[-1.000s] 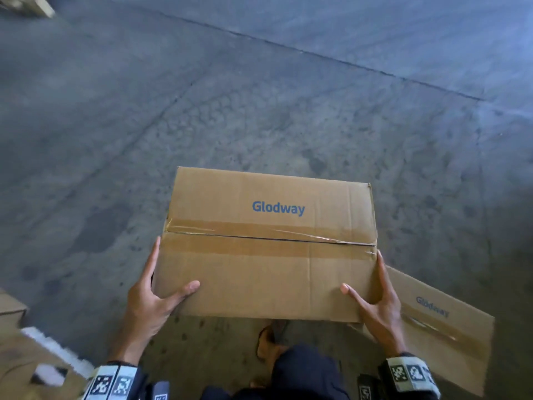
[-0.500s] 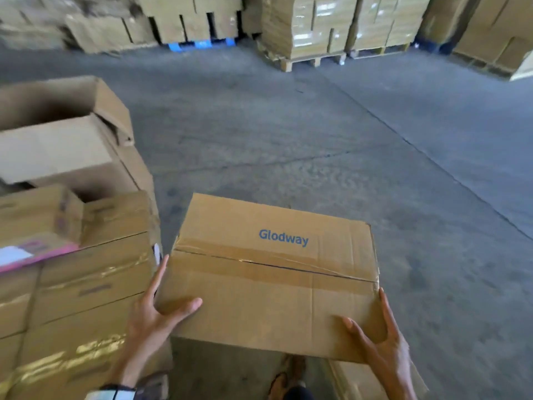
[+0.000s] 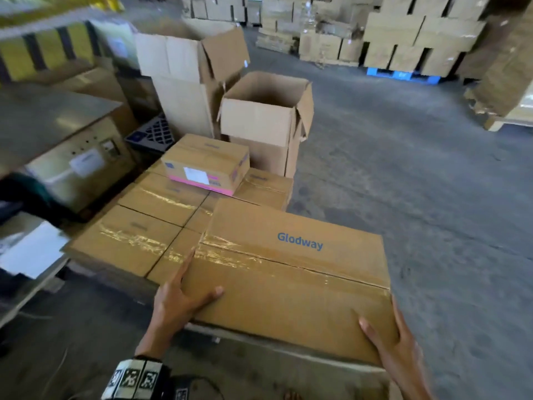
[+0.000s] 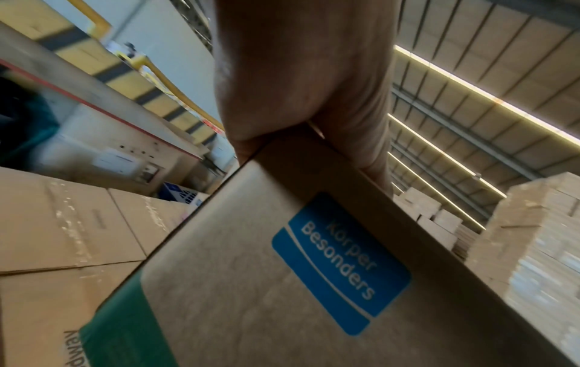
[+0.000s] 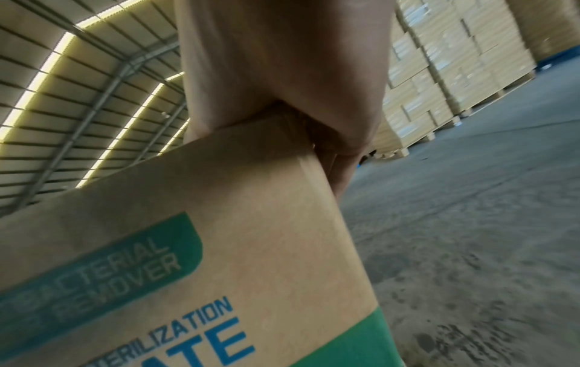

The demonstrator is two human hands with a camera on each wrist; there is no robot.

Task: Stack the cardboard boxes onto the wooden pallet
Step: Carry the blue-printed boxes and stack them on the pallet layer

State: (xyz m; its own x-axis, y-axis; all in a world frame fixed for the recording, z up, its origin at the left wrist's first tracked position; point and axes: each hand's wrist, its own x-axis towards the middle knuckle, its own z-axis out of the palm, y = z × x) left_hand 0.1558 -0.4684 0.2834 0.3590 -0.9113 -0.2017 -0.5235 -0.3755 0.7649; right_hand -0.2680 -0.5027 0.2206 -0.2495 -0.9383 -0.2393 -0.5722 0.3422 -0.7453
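The left hand [image 3: 176,301] is clasping the Glodway box's [image 3: 291,272] left corner, the right hand [image 3: 395,345] its right corner; the box is hanging just right of the stacked boxes [image 3: 138,235]. Likely risk: lowering it half off that layer, tipping it floorward.

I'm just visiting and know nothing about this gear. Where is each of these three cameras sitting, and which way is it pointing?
Head: worn on the head, looking forward and down at the carried box, the stacked boxes, the left hand and the right hand.
Left wrist: looks along the left hand at the box's side with the blue label, toward the roof.
Right wrist: looks along the right hand at the box's near side, with the floor to the right.
Shared: all three show the carried box.
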